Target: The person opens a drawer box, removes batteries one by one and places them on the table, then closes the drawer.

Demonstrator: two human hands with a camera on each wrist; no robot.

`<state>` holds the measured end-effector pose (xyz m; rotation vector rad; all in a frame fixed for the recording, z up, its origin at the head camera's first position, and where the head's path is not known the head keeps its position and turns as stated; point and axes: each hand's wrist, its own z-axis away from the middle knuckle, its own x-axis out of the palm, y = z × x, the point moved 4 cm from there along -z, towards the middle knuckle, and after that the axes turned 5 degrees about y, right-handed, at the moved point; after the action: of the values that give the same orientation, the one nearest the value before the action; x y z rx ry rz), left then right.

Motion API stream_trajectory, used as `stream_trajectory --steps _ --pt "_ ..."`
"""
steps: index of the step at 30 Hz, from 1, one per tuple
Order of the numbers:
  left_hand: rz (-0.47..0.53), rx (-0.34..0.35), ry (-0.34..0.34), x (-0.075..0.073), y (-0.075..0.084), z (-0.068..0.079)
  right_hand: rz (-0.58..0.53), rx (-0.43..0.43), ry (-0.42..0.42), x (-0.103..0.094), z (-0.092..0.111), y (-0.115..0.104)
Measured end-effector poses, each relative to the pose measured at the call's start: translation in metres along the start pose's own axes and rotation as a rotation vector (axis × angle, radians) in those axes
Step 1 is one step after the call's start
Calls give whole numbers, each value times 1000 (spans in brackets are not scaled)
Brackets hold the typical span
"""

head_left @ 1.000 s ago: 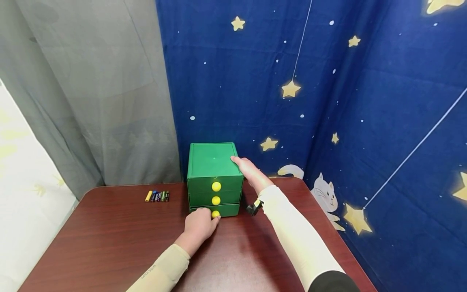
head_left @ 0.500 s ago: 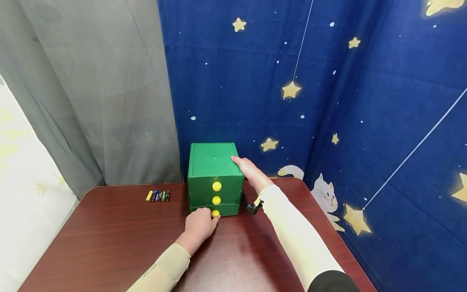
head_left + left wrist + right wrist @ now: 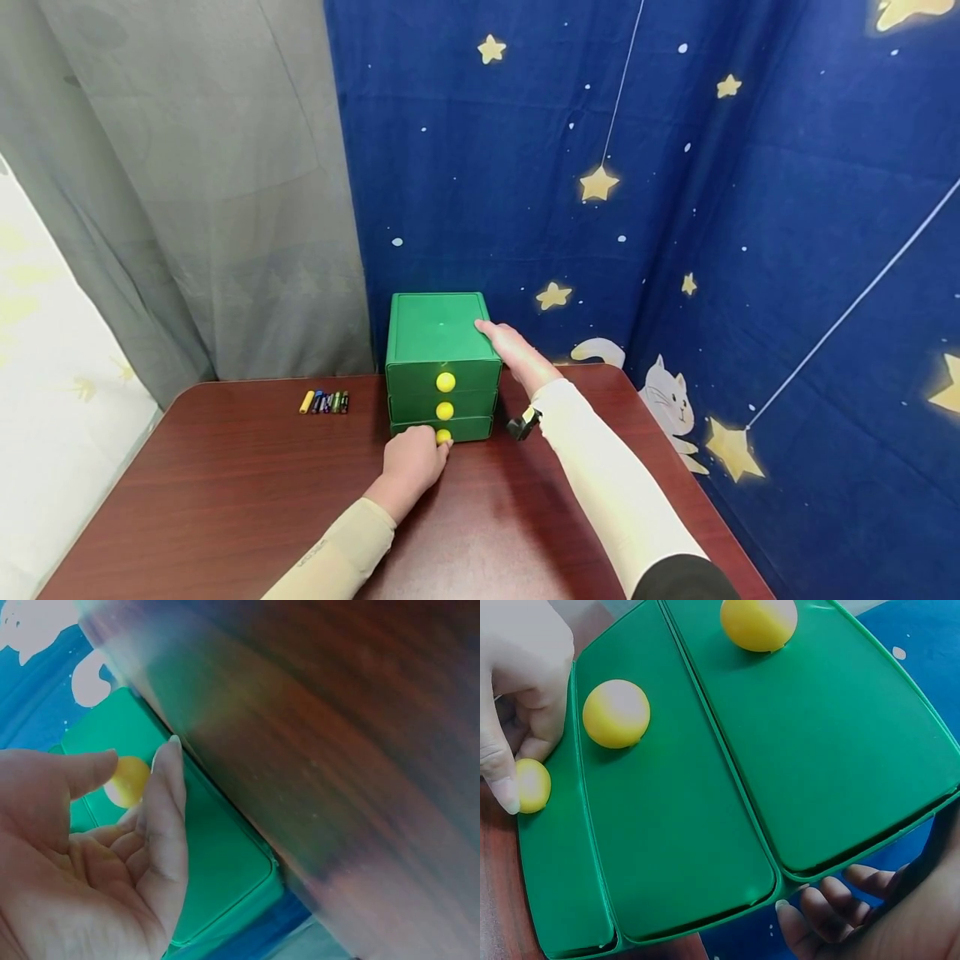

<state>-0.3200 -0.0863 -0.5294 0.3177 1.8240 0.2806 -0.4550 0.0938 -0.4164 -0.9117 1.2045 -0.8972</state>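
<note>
A green drawer cabinet with three drawers stands at the back of the table, each drawer bearing a round yellow knob. My left hand pinches the bottom knob between thumb and fingers. Across the front of the bottom drawer, the fronts look nearly level with the frame. My right hand rests at the cabinet's upper right edge, thumb on the top. Its relaxed, slightly bent fingers lie along the side wall.
Left of the cabinet, a yellow battery-like cylinder lies beside a row of several small dark and green ones. The reddish-brown table ends at a starry blue curtain and a grey curtain behind.
My left hand and the bottom knob have moved very slightly toward the cabinet. The right hand stays in place.
</note>
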Motion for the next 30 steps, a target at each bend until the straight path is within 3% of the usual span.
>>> stream_trajectory --steps 12,19,25,30 --pt "-39 16 -64 -5 5 -1 15 -1 -14 1 1 -2" --pt "-40 37 -58 -1 5 -5 17 -4 -25 -1 2 -3" --pt "-21 11 -81 7 1 -8 22 -26 -22 0 2 -3" --pt "-23 -13 -83 5 1 -5 24 -28 -21 2 1 -2"
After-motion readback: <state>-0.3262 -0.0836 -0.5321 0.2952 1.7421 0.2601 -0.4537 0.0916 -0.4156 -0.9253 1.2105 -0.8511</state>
